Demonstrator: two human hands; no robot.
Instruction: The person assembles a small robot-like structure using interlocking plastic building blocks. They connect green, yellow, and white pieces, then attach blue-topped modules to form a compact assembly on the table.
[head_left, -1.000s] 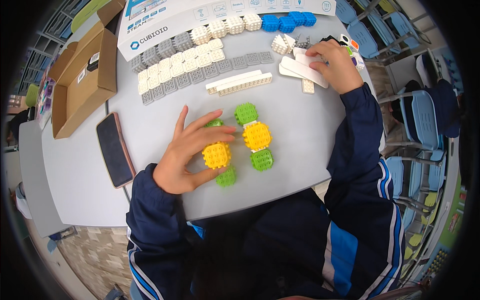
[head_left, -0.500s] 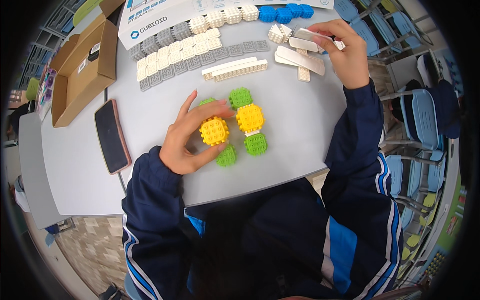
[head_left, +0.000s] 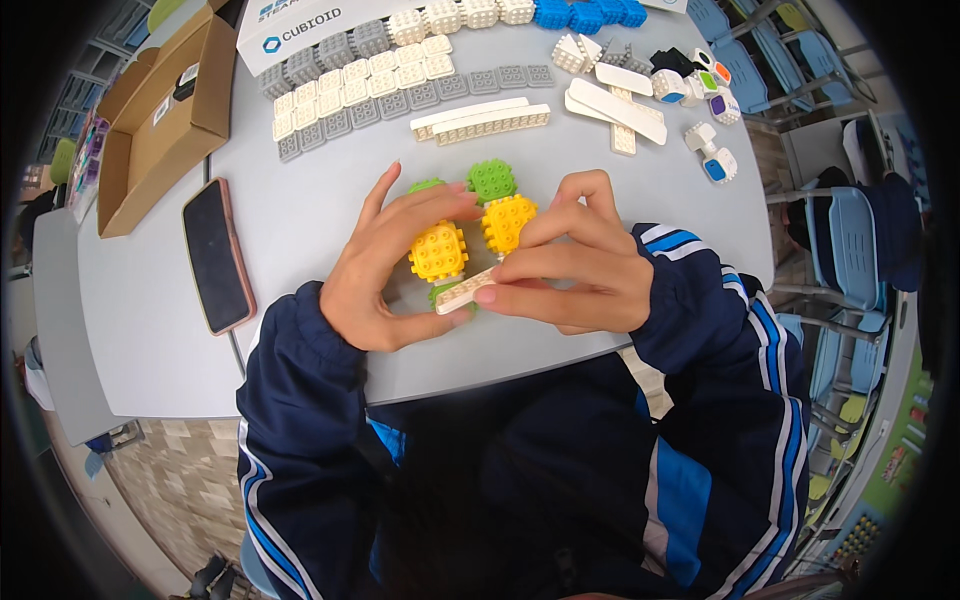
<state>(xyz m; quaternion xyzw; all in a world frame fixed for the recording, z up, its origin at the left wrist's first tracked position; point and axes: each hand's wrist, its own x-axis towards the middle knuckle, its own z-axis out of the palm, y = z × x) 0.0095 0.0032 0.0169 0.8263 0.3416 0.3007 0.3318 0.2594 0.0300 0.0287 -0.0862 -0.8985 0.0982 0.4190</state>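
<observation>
My left hand (head_left: 372, 270) curls around a yellow studded building block (head_left: 438, 250), thumb in front and fingertips behind. Green blocks adjoin it at the far and near ends; a bit of the far green block (head_left: 427, 185) shows past the fingers. Pinched between the thumb and fingers of my right hand (head_left: 580, 265) is a short white studded strip (head_left: 465, 291). It is tilted above the near green block and mostly covers it; its near end is by my left thumb. Just right stands another yellow block (head_left: 508, 222) with a green block (head_left: 491, 180) behind it, partly covered by my right hand.
Rows of grey and white plates (head_left: 365, 95) and blocks line the back. Long white beams (head_left: 480, 121) lie before them. White strips (head_left: 617, 108) are piled at the back right, near small white cube modules (head_left: 712, 165). A phone (head_left: 218, 255) and cardboard box (head_left: 165, 130) are left.
My right hand has come from the white pile at the back right to the yellow and green blocks, bringing a white strip. My left hand stays around the left yellow block.
</observation>
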